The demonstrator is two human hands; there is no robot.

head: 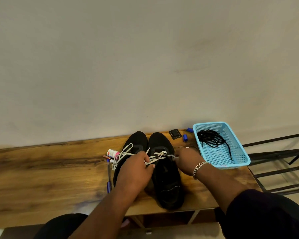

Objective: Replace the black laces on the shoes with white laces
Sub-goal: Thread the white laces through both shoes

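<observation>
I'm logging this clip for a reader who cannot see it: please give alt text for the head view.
Both hands thread a white lace through the right-hand shoe of a black pair on a wooden table, the left hand and right hand each pinching one end. The removed black laces lie in a blue basket to the right.

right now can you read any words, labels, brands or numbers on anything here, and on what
No text can be read.
Small white bottle with pink cap: red print on its label, too blurred to read.
Blue basket: a pinkish mark on its near rim, too small to read.
Shoes, pens: no visible lettering.
</observation>
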